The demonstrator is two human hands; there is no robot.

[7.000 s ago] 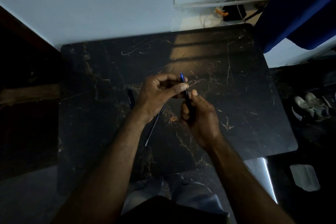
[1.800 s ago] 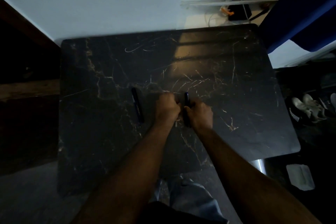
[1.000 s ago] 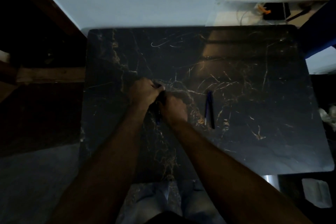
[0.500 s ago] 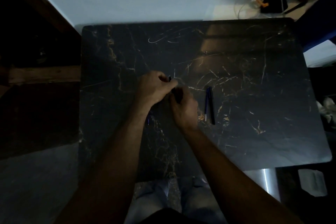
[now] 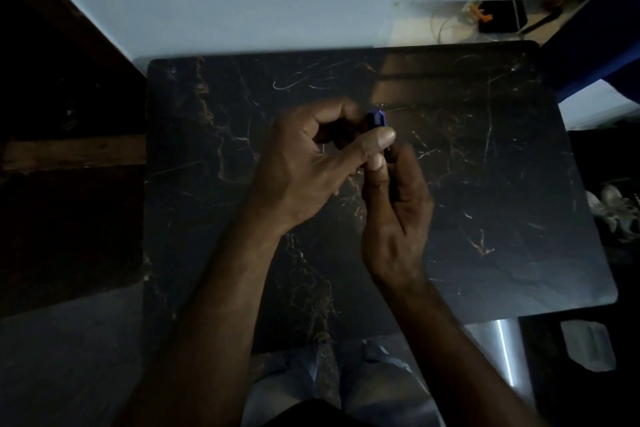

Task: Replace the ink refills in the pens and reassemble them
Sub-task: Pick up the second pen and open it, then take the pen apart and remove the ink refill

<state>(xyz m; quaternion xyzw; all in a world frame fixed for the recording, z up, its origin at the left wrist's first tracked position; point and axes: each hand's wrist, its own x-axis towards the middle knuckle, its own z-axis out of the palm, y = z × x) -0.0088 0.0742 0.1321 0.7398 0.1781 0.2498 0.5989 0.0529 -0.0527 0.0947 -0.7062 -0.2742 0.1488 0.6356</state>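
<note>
Over the middle of the black marble table (image 5: 502, 184) both my hands hold one dark pen upright. Only its blue end (image 5: 376, 119) shows, above my fingers. My left hand (image 5: 311, 166) pinches the pen's upper part between thumb and fingers. My right hand (image 5: 398, 218) is closed around the lower part, its thumb pressed against the left thumb. The rest of the pen is hidden inside the hands. No second pen is visible on the table.
Dark wooden furniture (image 5: 69, 149) stands left of the table. A black adapter with cables (image 5: 498, 17) lies on the floor behind it, blue fabric (image 5: 606, 45) hangs at the far right, and shoes (image 5: 616, 208) sit on the floor at right.
My hands picked up the pen from the table's left side and raised it toward the middle. The other pen that lay to the right is no longer in sight.
</note>
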